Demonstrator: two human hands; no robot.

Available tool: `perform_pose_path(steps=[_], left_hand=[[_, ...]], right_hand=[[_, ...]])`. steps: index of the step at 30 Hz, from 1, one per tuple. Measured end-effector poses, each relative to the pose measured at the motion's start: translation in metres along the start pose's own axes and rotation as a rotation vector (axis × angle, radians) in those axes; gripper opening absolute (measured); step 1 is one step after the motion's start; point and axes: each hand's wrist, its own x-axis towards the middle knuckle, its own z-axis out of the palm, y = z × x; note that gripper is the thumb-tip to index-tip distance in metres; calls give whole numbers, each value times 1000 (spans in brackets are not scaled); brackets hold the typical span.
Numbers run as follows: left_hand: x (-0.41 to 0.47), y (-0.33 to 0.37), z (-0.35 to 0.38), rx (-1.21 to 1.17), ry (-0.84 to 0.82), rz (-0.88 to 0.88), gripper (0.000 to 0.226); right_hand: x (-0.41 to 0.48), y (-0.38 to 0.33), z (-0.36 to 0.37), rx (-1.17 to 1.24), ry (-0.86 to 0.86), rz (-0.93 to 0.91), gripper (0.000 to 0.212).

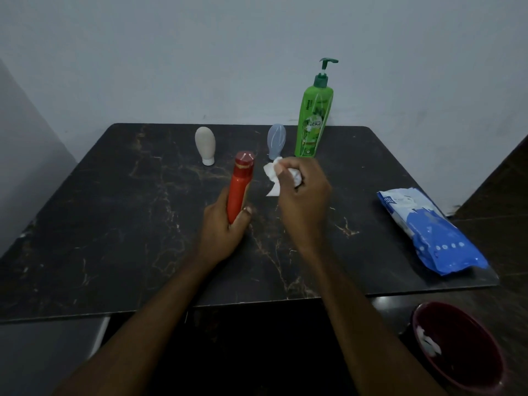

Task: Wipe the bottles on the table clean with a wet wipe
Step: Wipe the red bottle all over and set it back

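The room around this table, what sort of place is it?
Probably a plain room in a home. A dark marble-patterned table stands against a bare wall, holding toiletries such as a green pump bottle and a blue wet-wipe pack, with a dark red bin beside it.

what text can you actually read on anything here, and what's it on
"atika": large white lettering on the green pump bottle; its first letter is not clear.
"Henna": small vertical print higher up on the same bottle, only roughly legible; the other print on it is too small to read.
Blue wipes pack: white lettering at its far end, too blurred to read.
Red bottle: no readable text.
Beige bottle and clear bluish bottle: none.
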Motion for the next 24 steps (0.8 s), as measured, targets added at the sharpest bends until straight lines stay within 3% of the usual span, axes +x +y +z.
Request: perform_pose_path(steps=[5,7,9,12,15,17,20,24], left_hand=[[2,5,1,-44,-38,39,6],[1,9,0,-80,-67,40,7],[0,7,-3,-164,-110,-31,6],[4,2,-8,-356,-165,-211,27],[9,-4,-10,-463,-246,-313,36],[11,-7,-11,-501,-296,-350,35],[10,-7,-12,-525,-344,-363,32],[10,-9,-15,-565,-356,-353,47]], right_hand=[[-10,-21,10,-111,-199,-454,18],[-7,-17,16,-160,-237,-573,22],[-2,-6,17,-186,-250,-560,22],[6,14,11,-282,-224,-431,13],[15,23,6,-220,-136,-296,8],[16,19,6,-187,-138,-357,6],[11,12,10,-253,-295,-540,13],[16,30,10,-387,-301,-498,15]])
